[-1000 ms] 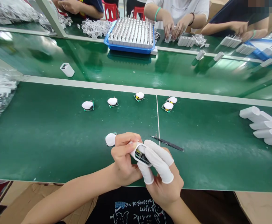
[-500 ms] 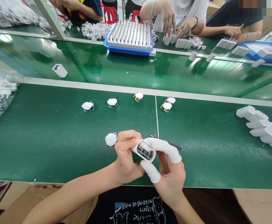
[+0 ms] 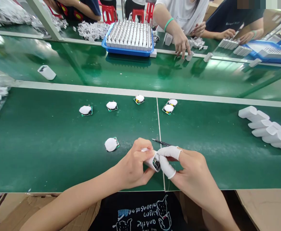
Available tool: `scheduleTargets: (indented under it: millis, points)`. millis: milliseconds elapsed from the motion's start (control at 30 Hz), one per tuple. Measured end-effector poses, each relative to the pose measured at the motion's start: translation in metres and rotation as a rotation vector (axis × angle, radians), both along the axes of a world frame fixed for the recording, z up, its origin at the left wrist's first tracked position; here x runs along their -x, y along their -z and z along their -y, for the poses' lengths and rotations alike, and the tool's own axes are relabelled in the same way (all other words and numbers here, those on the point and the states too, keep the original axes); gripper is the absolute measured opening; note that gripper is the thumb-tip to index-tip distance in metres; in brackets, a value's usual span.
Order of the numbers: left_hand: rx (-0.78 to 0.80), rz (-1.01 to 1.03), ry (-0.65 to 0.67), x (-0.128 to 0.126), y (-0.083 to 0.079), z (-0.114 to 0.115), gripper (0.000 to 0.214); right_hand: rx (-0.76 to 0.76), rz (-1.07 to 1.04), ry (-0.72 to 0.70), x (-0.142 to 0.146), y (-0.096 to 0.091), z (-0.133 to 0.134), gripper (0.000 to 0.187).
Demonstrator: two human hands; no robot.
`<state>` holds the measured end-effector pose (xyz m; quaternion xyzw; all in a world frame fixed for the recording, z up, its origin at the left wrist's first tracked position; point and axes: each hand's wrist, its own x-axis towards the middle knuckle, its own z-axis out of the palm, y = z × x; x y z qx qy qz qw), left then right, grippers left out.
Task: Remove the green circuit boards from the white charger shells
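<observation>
My left hand (image 3: 139,162) is wrapped around a white plastic charger housing (image 3: 150,163), its open end tilted toward the right. Green and dark parts of a circuit board (image 3: 156,163) show inside that opening. White finger cots cover the thumb and forefinger of my right hand (image 3: 176,160), which are pinched together at the housing's rim; what lies between the tips is hidden. Black tweezers (image 3: 161,142) lie just behind my right hand, partly covered by it. On the green mat to the left sits a small circuit board with a white round pad (image 3: 111,144).
Several more padded boards (image 3: 85,110) lie farther back. White housings (image 3: 270,128) are grouped at right, and a single housing (image 3: 47,72) lies beyond the pale strip. A blue tray (image 3: 128,50) of white parts stands opposite. A co-worker's hand (image 3: 181,45) reaches to the far ledge.
The housing has turned so its opening faces right. My right fingers have gone from around its end to a pinch at the rim. A co-worker's hand has come forward to the ledge.
</observation>
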<state>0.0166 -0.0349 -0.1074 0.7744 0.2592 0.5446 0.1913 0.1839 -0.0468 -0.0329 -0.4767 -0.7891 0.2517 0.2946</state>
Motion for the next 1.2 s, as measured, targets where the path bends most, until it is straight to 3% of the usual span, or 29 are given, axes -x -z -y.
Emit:
scheduleTargets:
  millis: [267, 533, 833, 967, 1100, 1200]
  points:
    - [0.053, -0.036, 0.025, -0.001, -0.008, 0.0, 0.05, 0.121, -0.032, -0.065, -0.008, -0.004, -0.002, 0.023]
    - [0.139, -0.067, 0.077, 0.001, -0.012, -0.001, 0.05, -0.035, 0.098, 0.007, 0.001, 0.004, -0.002, 0.021]
    - [0.276, -0.152, 0.254, 0.008, -0.014, -0.002, 0.051, 0.048, 0.082, 0.005, -0.002, 0.002, -0.006, 0.018]
    - [0.364, -0.275, 0.32, 0.01, -0.019, -0.001, 0.044, 0.064, 0.177, -0.062, -0.011, 0.006, -0.008, 0.022]
    - [0.566, -0.383, 0.371, 0.012, -0.023, -0.001, 0.037, 0.125, 0.347, -0.178, -0.021, 0.013, -0.012, 0.019]
    - [0.598, -0.411, 0.391, 0.012, -0.023, -0.001, 0.039, 0.123, 0.419, -0.226, -0.025, 0.016, -0.017, 0.022]
